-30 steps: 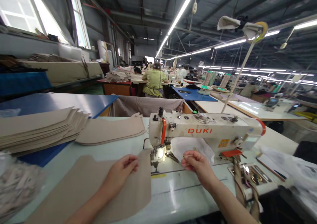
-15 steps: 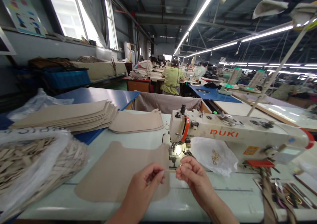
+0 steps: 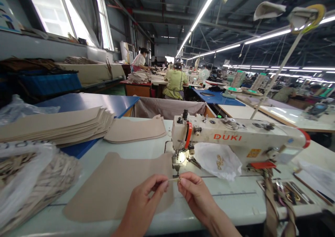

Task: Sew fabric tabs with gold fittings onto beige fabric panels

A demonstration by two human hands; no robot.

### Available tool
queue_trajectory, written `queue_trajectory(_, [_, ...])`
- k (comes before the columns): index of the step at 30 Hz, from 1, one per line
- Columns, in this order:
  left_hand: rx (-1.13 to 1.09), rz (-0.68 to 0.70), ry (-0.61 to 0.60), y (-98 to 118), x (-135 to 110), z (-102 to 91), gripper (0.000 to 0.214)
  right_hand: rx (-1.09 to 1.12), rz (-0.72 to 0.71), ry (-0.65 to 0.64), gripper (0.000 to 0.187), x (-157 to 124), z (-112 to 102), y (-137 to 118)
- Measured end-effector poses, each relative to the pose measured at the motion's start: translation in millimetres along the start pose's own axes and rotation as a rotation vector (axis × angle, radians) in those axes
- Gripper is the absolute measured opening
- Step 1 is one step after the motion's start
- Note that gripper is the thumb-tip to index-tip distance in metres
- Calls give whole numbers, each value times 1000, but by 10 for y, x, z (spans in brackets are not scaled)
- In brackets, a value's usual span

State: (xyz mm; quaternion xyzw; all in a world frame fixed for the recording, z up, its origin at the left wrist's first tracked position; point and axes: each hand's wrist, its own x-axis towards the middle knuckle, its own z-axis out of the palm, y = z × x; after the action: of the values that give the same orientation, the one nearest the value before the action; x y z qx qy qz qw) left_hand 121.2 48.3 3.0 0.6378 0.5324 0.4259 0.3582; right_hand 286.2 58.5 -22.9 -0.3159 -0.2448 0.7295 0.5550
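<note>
Above the near middle of the pale tabletop (image 3: 240, 204), the left hand (image 3: 146, 200) is curling its fingers nearly closed, gripping one end of a thin strip (image 3: 173, 179) between thumb and forefinger. Just to its right, the right hand (image 3: 194, 195) is closing likewise, pinching a tiny gold-coloured piece (image 3: 179, 180) at the strip's other end. The strip is spanning the small gap between the hands, looking short, narrow, pale and nearly straight; how it is joining the gold-coloured piece is too small to tell.

Below the left hand, a large beige panel (image 3: 115, 184) is lying flat, showing a smooth, plain face and a rounded near left corner. At the near left, a plastic bag (image 3: 39, 167) is holding many small beige pieces; at the near right, brown straps (image 3: 270, 198) are hanging beside a tool tray (image 3: 309, 209).

Farther back, the sewing machine (image 3: 246, 139) is shining its lamp onto the needle area, and a white sheet (image 3: 205, 156) under its arm is carrying more gold-coloured pieces (image 3: 219, 163). To its left, smaller panels (image 3: 134, 129) are lying beside a tall stack of panels (image 3: 52, 125). Far beyond, a person in a yellow-green top (image 3: 175, 80) is sitting facing away.
</note>
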Motion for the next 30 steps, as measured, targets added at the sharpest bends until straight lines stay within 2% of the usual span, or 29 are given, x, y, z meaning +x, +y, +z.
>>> queue_trajectory(6, [-228, -77, -91, 31, 36, 28, 24, 96, 105, 75, 27, -42, 60, -6])
queue_trajectory(12, [-388, -206, -156, 20, 94, 8, 29, 62, 135, 47, 31, -66, 101, -14])
queue_trajectory(15, [-424, -277, -200, -6, 112, -8, 33, -56, 35, 51, 34, -69, 94, 2])
queue_trajectory(19, [-450, -348, -211, -7, 98, -26, 35, -371, -251, 57, 23, -107, 80, 21])
queue_trajectory(21, [-457, -360, -222, 25, 72, -28, 34, -453, -298, 32, 21, -131, 82, 32])
queue_trajectory(26, [-421, -372, -236, 129, -4, -41, 30, -455, -196, -41, 22, -150, 109, 24])
queue_trajectory(30, [-438, -379, -268, 93, -37, -57, 38, -389, -72, -58, 22, -165, 126, -2])
